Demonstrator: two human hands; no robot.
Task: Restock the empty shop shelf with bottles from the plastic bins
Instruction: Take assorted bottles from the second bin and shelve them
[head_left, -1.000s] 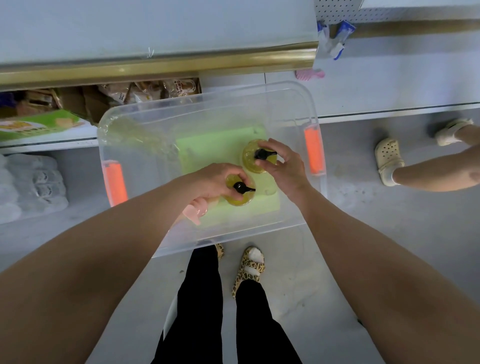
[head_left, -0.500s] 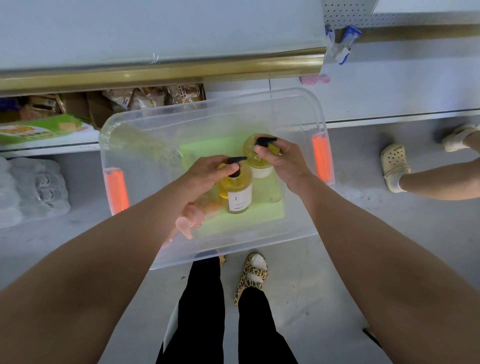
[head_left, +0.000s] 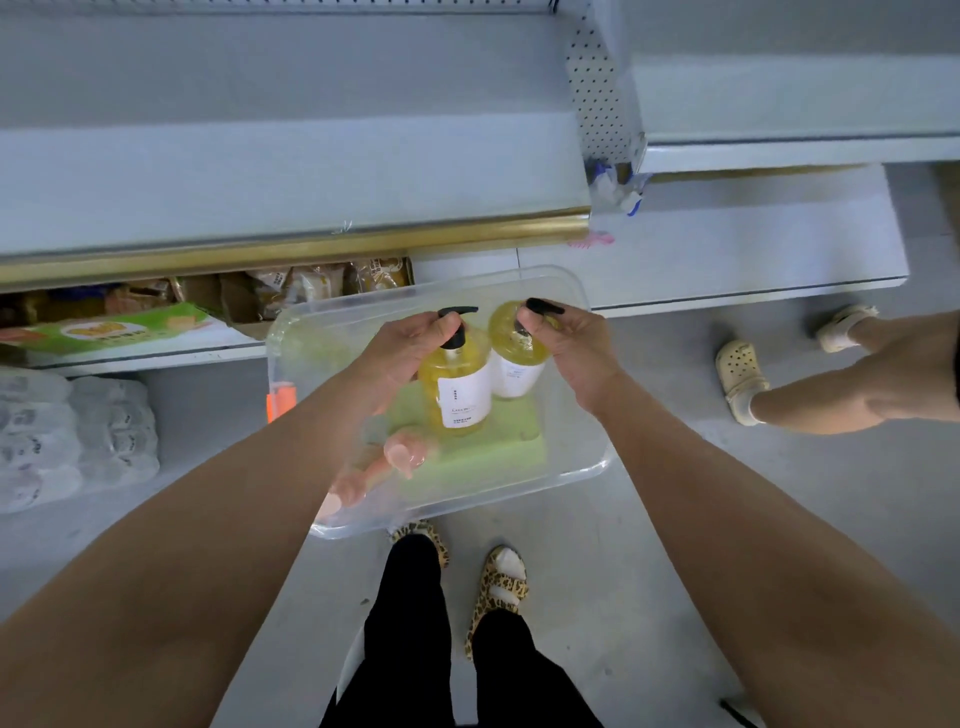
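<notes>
Head view: the left hand (head_left: 410, 343) pinches the left bottle (head_left: 460, 389) by its pump neck, and the right hand (head_left: 576, 348) holds the right bottle (head_left: 514, 358) likewise. Both hang over the bin (head_left: 582, 467), on the near side of the shelf (head_left: 260, 171). Held so high, either may swing, slip, or knock the shelf's gold lip. The right bottle's label is half hidden; pink shapes (head_left: 405, 452) at the bin's near left are blurred.

Clear plastic bin (head_left: 567, 432) on grey floor (head_left: 652, 548)

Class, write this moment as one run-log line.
left hand: grips left bottle by pump | right hand: grips right bottle by pump | bottles: over bin | shelf: bare
</notes>
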